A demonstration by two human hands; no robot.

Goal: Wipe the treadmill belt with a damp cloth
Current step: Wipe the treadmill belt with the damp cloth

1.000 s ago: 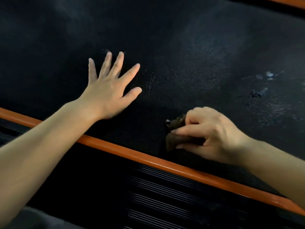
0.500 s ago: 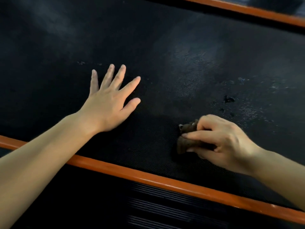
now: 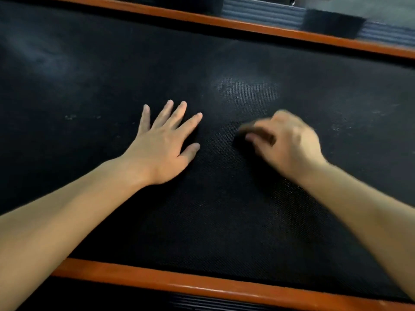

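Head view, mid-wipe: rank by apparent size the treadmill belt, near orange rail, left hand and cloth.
1. treadmill belt
2. near orange rail
3. left hand
4. cloth: blurred and mostly hidden in the right hand, so its full size is unsure.

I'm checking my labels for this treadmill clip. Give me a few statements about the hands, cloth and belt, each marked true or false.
1. The left hand lies flat on the belt with its fingers spread. True.
2. The right hand holds the cloth against the far orange rail. False: hand and cloth are on the belt, apart from both rails.
3. The two hands touch each other. False: bare belt shows between them.
4. A near orange rail also borders the belt. True.
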